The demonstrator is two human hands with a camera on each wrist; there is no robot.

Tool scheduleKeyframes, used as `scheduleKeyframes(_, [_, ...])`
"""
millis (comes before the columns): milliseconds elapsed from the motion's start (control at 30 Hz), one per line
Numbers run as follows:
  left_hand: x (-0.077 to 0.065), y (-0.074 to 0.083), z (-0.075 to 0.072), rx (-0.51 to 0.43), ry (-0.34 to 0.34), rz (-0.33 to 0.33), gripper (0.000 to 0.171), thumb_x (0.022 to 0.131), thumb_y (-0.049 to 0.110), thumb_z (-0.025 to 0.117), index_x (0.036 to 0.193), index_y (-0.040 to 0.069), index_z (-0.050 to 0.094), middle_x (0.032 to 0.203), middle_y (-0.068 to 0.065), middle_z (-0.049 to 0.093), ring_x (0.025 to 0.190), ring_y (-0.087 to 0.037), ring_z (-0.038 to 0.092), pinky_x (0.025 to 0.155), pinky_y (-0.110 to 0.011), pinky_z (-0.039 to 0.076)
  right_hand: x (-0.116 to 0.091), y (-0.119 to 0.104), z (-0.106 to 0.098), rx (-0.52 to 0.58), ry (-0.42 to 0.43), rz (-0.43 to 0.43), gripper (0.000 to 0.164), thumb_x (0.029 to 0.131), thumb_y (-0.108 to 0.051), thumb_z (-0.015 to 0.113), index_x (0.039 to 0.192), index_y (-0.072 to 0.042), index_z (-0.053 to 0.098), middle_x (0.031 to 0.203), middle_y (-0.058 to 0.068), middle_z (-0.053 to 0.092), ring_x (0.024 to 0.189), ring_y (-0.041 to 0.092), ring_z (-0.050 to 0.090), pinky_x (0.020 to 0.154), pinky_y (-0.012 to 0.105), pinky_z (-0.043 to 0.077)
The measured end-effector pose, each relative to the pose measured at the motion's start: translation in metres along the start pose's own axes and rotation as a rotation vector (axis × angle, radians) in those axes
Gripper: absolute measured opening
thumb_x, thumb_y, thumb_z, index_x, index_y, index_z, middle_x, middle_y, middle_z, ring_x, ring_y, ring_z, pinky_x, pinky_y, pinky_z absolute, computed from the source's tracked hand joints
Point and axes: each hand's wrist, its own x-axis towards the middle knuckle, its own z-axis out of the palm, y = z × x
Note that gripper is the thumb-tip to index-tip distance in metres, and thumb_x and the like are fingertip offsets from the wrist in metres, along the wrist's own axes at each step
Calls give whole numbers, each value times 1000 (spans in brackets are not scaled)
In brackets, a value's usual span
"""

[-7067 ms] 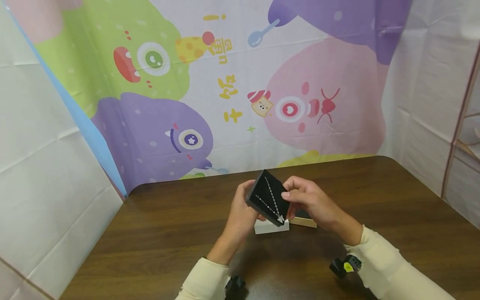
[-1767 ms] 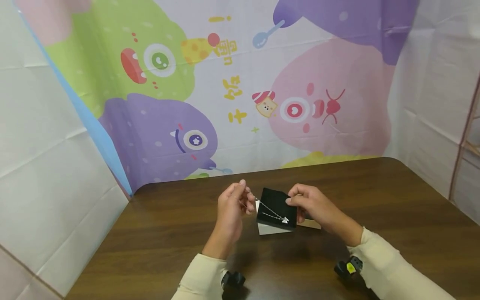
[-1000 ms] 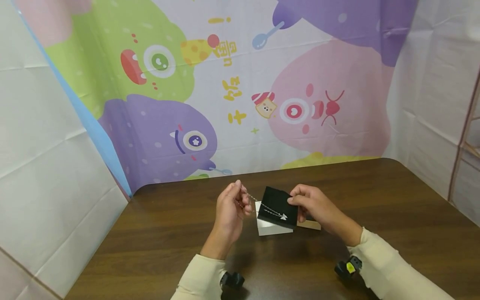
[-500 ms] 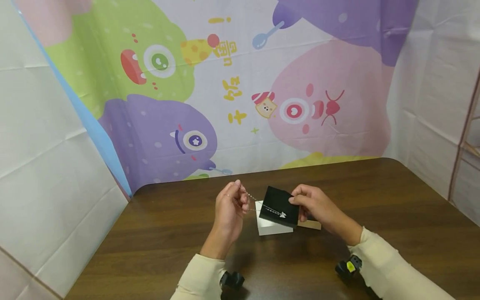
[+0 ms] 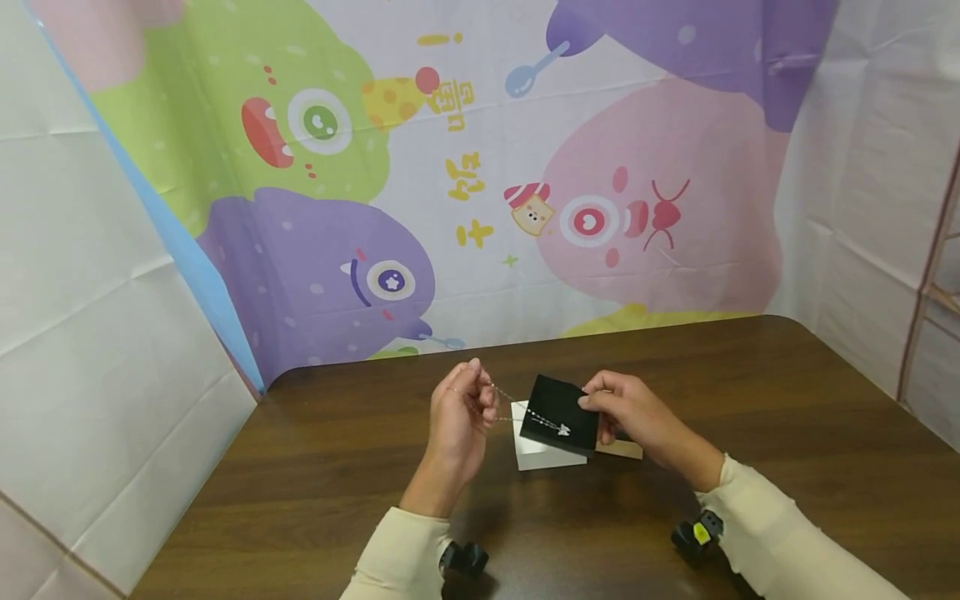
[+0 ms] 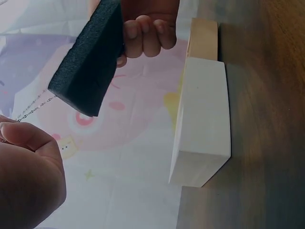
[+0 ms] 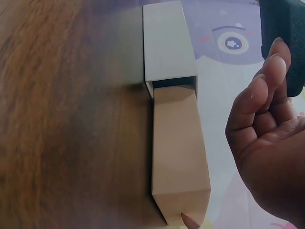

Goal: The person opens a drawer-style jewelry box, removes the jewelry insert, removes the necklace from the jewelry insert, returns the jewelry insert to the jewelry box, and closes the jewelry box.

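Observation:
In the head view my left hand [image 5: 456,433] pinches the chain of a silver necklace [image 5: 563,430] between thumb and fingers. The chain runs rightward from those fingertips onto a black foam pad [image 5: 557,398], where the butterfly-like pendant lies. My right hand [image 5: 637,417] grips the pad by its right edge, thumb on top and fingers beneath. The pad is tilted and held above a white box sleeve [image 5: 551,460]. In the left wrist view, the taut chain [image 6: 37,108] reaches the corner of the pad [image 6: 90,62]. The chain's far ends are hidden in the left hand.
A tan box drawer [image 7: 178,138] sticks partly out of the right end of the white sleeve [image 7: 169,43], both on the brown wooden table [image 5: 315,483]. A cartoon-printed cloth [image 5: 465,292] hangs behind the table, and pale cloth walls flank it.
My left hand, earlier holding the pad, has let go and pinches the chain. The pad has come down level above the box. Lately the pendant has slid slightly left across it.

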Motion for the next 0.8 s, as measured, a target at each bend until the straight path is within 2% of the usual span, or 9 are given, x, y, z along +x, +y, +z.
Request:
scheduleKeyframes(300, [0, 1, -1, -9, -1, 17, 31, 106, 18, 45, 79, 8, 53, 59, 2, 47, 48, -8, 42, 46, -17, 35, 0, 2, -1, -4, 6, 9, 19, 96, -10, 61, 99, 8, 57, 81, 12, 61, 54, 16, 54, 54, 29, 49])
scheduleKeyframes(800, [1, 4, -2, -4, -4, 8, 31, 106, 19, 43, 78, 9, 54, 59, 2, 49, 48, -8, 45, 47, -18, 36, 1, 4, 0, -18, 8, 21, 17, 96, -9, 60, 97, 7, 56, 82, 11, 60, 54, 15, 55, 53, 29, 49])
